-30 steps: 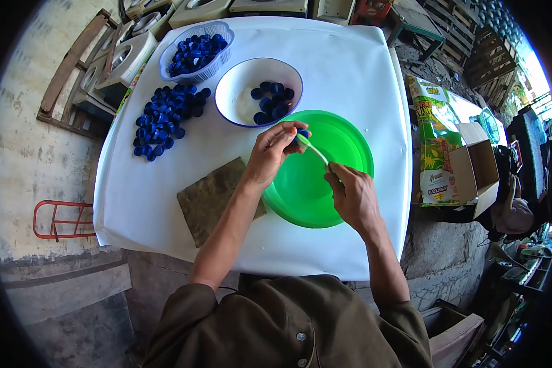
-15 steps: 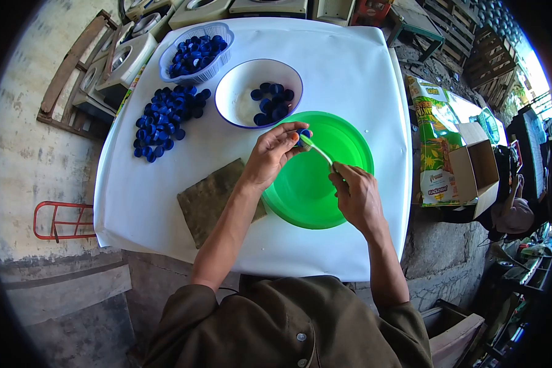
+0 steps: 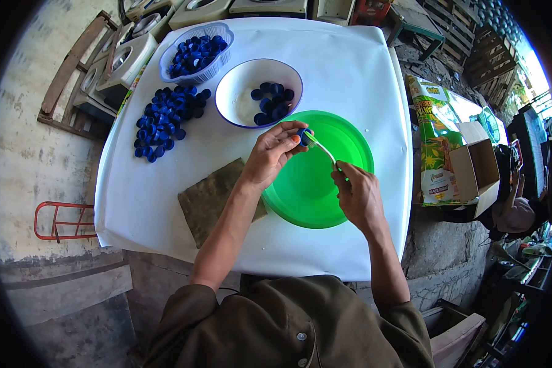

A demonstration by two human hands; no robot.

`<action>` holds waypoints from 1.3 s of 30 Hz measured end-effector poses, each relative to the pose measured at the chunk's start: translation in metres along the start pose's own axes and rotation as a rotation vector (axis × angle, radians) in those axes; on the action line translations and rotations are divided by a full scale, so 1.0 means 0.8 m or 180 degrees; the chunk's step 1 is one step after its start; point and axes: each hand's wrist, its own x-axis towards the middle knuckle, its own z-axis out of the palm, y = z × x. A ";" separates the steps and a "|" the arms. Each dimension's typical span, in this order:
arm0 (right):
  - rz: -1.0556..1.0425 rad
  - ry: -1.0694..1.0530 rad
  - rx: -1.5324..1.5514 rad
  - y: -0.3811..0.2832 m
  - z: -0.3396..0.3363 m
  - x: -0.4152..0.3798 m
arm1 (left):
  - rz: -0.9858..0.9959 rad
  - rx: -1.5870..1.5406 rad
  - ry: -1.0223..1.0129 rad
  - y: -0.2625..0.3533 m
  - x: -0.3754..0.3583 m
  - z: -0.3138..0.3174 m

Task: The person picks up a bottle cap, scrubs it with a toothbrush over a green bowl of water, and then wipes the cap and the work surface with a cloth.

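Note:
My left hand (image 3: 272,156) pinches a blue bottle cap (image 3: 302,135) above the left side of a green basin (image 3: 313,196). In my right hand (image 3: 358,191) is the handle of a toothbrush (image 3: 325,152), white with a green head. The brush head meets the cap's open side. Behind the basin stands a white enamel bowl (image 3: 233,92) with a blue rim, holding several blue caps (image 3: 278,101). Farther left, a heap of blue caps (image 3: 159,122) lies on the white-covered table (image 3: 343,61).
A pale blue plastic basket (image 3: 193,78) full of blue caps stands at the back left. A brown square board (image 3: 205,199) lies under my left forearm. Right of the table are a cardboard box (image 3: 474,165) and another person (image 3: 514,211).
The brush head has shifted slightly right and down at the cap, and my right hand has moved a little to the right. The left hand stays almost still.

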 end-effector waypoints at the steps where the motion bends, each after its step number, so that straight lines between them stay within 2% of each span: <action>1: 0.0092 -0.0209 -0.0116 -0.009 -0.004 0.000 | -0.0008 -0.0042 -0.0039 -0.003 0.002 -0.005; 4: 0.0118 -0.0252 0.0474 -0.003 -0.005 -0.002 | -0.0023 0.0006 -0.0011 -0.003 0.000 -0.002; 5: 0.0248 -0.0138 0.0392 -0.003 -0.006 -0.001 | -0.0026 0.0050 0.0027 -0.002 -0.001 0.000; 8: 0.0027 0.0100 0.0019 0.005 -0.001 -0.001 | 0.0000 0.0062 0.0003 0.000 -0.002 0.003; 12: 0.0494 -0.0478 0.0597 -0.009 -0.011 -0.003 | -0.0039 0.0154 0.0018 -0.002 0.000 -0.002; 16: 0.0065 0.0116 0.0086 0.007 -0.001 -0.002 | -0.0003 0.0020 0.0008 0.002 -0.003 0.004; 20: 0.0361 -0.0437 0.0382 -0.004 -0.006 -0.004 | 0.0059 -0.0090 -0.0098 -0.004 0.000 -0.006; 21: 0.0334 -0.0338 0.0645 -0.001 -0.008 -0.004 | 0.0034 -0.0093 -0.0093 -0.004 -0.001 -0.006; 25: 0.0112 0.0163 0.0139 0.006 -0.005 -0.001 | 0.0033 0.0010 -0.0038 -0.001 -0.003 0.000; 28: 0.0280 -0.0282 0.0378 -0.008 -0.004 -0.005 | 0.0121 0.0051 -0.0071 -0.004 -0.001 -0.007; 29: 0.0808 -0.0620 0.0686 -0.018 -0.013 -0.003 | 0.0149 0.0044 -0.0088 -0.006 -0.001 -0.010; 33: 0.0028 0.0217 0.0000 -0.003 -0.005 -0.002 | 0.0165 -0.0197 -0.0144 -0.007 -0.003 -0.008; 36: -0.0182 -0.0036 -0.0168 -0.009 -0.002 -0.006 | 0.0152 -0.0218 -0.0035 -0.007 0.004 -0.008; 37: 0.0084 -0.0224 0.0302 -0.004 0.002 -0.008 | 0.0195 -0.0211 -0.0021 -0.009 0.003 -0.007; 39: 0.0120 -0.0075 0.0358 0.000 -0.003 -0.005 | 0.0208 -0.0179 -0.0017 -0.008 0.002 -0.007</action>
